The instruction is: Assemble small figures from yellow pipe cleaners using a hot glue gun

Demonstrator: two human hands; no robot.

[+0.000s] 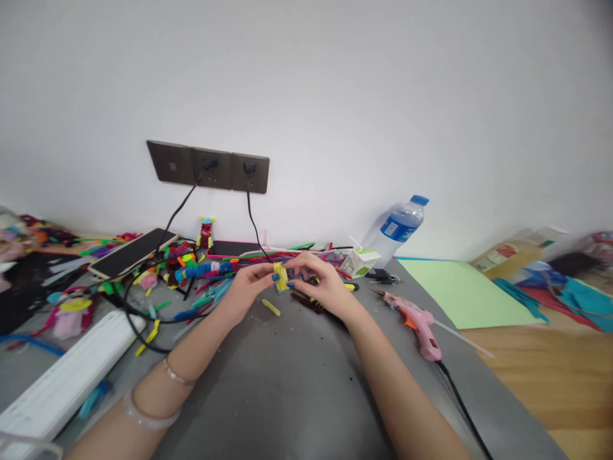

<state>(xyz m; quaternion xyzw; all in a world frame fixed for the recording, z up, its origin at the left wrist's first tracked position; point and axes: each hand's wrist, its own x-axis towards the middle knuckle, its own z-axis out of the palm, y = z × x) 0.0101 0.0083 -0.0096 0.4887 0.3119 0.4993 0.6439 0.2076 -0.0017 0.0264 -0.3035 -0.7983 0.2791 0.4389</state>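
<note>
Left hand (248, 292) and right hand (326, 284) pinch a yellow piece (282, 273) — partly hidden.

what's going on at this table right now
A person's left hand and right hand share a close grip on a small yellow, fuzzy-looking piece above a grey tabletop. A short, pale yellow strip lies loose just below it. Off to the right, a pink plastic glue gun lies untouched, beside a pale green sheet of paper. Colourful strips and small figures are scattered on the left.
</note>
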